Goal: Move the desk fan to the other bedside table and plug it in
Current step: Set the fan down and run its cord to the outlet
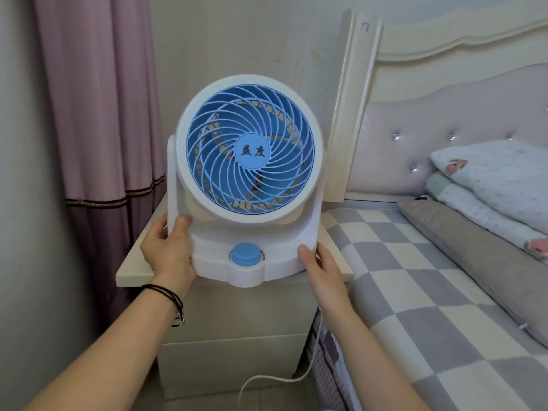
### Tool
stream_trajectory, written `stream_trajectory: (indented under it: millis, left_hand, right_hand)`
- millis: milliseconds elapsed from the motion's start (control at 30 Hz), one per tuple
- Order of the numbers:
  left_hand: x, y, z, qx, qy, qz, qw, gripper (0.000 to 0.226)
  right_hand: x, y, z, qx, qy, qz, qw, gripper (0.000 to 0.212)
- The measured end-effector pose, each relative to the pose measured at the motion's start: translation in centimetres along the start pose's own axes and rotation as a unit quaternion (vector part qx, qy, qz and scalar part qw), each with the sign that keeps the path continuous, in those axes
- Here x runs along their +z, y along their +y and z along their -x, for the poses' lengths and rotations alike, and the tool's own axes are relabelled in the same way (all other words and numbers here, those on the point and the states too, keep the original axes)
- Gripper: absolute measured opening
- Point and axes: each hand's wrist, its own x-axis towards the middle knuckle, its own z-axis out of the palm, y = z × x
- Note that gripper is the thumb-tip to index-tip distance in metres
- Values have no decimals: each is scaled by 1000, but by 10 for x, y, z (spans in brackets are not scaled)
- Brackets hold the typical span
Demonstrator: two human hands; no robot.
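Over the table, beside the bed, 2 hands, left and right, hold the fan, fingers curled on its base. Better to keep it upright and mind the cord.

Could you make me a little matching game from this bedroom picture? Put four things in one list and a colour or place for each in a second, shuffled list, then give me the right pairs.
Things:
1. desk fan
2. knob
3. cord
4. curtain

Descriptions:
A. purple, hanging at the left beside the bedside table
B. white, trailing down toward the floor between the table and the bed
C. held at its base by the left hand and right hand
D. blue and round, at the front of the fan's white base

Pairs: 1-C, 2-D, 3-B, 4-A
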Motion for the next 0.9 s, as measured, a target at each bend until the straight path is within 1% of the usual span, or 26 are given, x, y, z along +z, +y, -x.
stream_trajectory:
  millis: [67, 100, 167, 200, 300, 400, 500, 600, 667, 733, 800, 833, 867, 900]
  left_hand:
    - [0, -5, 0, 15, -3, -8, 1000, 34]
    - [0, -7, 1, 24, -6, -9, 1000, 33]
    - [0, -10, 1, 44, -12, -19, 999, 32]
    - [0, -12, 0, 56, -13, -28, 998, 31]
    - [-1, -14, -3, 80, -16, -66, 995, 22]
    - [-2, -16, -5, 114, -13, -126, 985, 16]
    - [-6, -15, -3, 154, -17, -197, 968, 17]
    - [-8, -16, -6, 164, -37, -207, 964, 18]
    - [-10, -14, -7, 159, -65, -208, 963, 17]
    - [-13, -14, -9, 146, -108, -211, 961, 24]
    - [-17, -14, -8, 117, -138, -215, 960, 49]
    - [-20, -14, -4, 113, -139, -223, 958, 61]
    - [-23, -15, 4, 122, -134, -235, 955, 69]
    - [-28, -17, 15, 149, -126, -248, 949, 72]
  right_hand:
    - [1, 4, -5, -9, 16, 57, 998, 40]
    - [1, 6, -6, -9, 25, 85, 996, 42]
    - [-1, 8, -10, -6, 41, 108, 993, 34]
    - [-2, 8, -11, -12, 46, 106, 993, 32]
    - [-4, 4, -9, -35, 43, 93, 994, 39]
    - [-6, 3, -7, -38, 27, 100, 994, 35]
    - [-7, 3, -7, -45, 18, 98, 994, 31]
    - [-8, 5, -7, -46, 22, 101, 994, 27]
    - [-9, 5, -6, -45, 23, 100, 994, 28]
    - [-8, 6, -4, -43, 24, 90, 995, 30]
    - [-6, 10, -1, -33, 40, 74, 996, 32]
    - [-5, 11, 0, -27, 58, 61, 996, 33]
    - [-3, 14, 3, -16, 79, 46, 996, 34]
    - [-1, 16, 6, -6, 103, 30, 994, 35]
